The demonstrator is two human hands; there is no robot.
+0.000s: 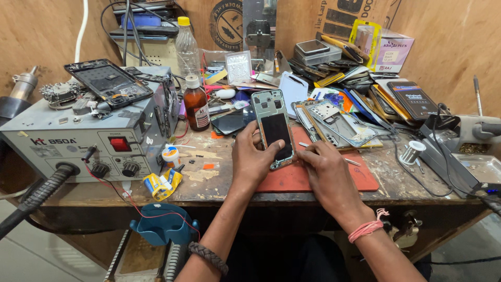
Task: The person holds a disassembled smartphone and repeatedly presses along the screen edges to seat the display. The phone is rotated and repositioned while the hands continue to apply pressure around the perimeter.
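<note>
Red rubber work mat (pixel 360 180) lies under an opened smartphone frame (pixel 275 128), propped on its lower edge. The left hand (pixel 253 159) grips the frame's lower left side, thumb across the dark panel. The right hand (pixel 326 169) pinches a thin metal tool (pixel 350 161) beside it. Steady support and a shallow tool angle would probably protect the panel.
</note>
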